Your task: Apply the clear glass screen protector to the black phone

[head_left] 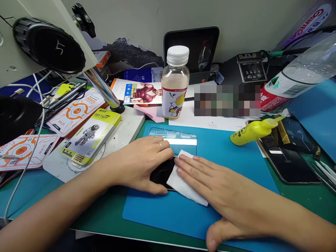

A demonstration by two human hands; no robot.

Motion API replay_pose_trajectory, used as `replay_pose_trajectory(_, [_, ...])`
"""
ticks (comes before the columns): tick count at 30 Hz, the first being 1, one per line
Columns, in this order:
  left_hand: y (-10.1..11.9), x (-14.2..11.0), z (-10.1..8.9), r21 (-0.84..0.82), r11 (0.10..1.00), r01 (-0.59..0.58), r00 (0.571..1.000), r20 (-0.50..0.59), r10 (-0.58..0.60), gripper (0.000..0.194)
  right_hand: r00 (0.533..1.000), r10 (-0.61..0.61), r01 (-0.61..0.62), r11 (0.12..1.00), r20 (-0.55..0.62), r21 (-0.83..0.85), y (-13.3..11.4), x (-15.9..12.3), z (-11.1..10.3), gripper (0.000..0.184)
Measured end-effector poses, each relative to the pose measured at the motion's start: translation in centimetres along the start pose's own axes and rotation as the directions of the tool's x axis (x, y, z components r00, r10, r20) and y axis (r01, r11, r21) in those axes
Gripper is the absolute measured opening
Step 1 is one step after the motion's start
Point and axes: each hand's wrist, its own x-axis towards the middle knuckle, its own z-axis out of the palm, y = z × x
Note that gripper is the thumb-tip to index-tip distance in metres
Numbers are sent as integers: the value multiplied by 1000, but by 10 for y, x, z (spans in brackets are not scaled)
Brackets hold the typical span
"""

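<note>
A black phone (160,172) lies across the blue mat (223,161), partly hidden by my hands. My left hand (143,162), with a ring on one finger, is closed around its left end, thumb along the near edge. My right hand (207,178) holds a folded white wipe (187,190) against the phone's right part, its fingers stretched together over the wipe and the thumb apart near the mat's front. Just beyond the phone lies a clear glass sheet (180,140), its near edge partly behind my hands.
A juice bottle (175,87) stands behind the mat. At right are a yellow squeeze bottle (249,132), another phone (291,166) and a tilted water bottle (294,82). Battery packaging (93,134) and a microscope stand's post (103,87) are at left. A cable (31,147) hangs over the left side.
</note>
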Motion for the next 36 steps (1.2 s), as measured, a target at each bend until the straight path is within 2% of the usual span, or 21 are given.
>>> replay_pose_trajectory(3, [0, 1, 0, -7, 1000, -1, 1000, 3, 1, 48, 997, -72, 71, 997, 35, 20, -2, 3, 0, 116])
replay_pose_trajectory(8, [-1, 0, 1, -8, 1000, 4, 1000, 3, -4, 49, 1000, -8, 9, 1000, -13, 27, -2, 5, 0, 119])
replay_pose_trajectory(13, [1, 0, 1, -14, 1000, 8, 1000, -4, -8, 49, 998, -57, 56, 998, 38, 27, -2, 8, -1, 116])
replay_pose_trajectory(17, [3, 1, -1, -39, 999, 24, 1000, 5, -24, 52, 1000, -10, 10, 1000, -6, 26, -2, 9, 0, 118])
replay_pose_trajectory(21, [3, 0, -1, -53, 998, 29, 999, 17, -28, 48, 999, -53, 54, 996, -8, 77, -2, 8, 2, 117])
replay_pose_trajectory(26, [2, 0, 0, -47, 998, 38, 999, 24, -37, 50, 1000, 21, -20, 999, -17, 30, 0, 10, 2, 118])
replay_pose_trajectory(31, [2, 1, 0, -30, 999, 24, 1000, 10, -23, 44, 997, -43, 40, 998, 61, 55, -3, 15, -3, 118])
replay_pose_trajectory(36, [2, 0, 0, -16, 999, 29, 999, 17, -29, 48, 999, 3, -6, 998, 39, 62, -1, 13, -4, 121])
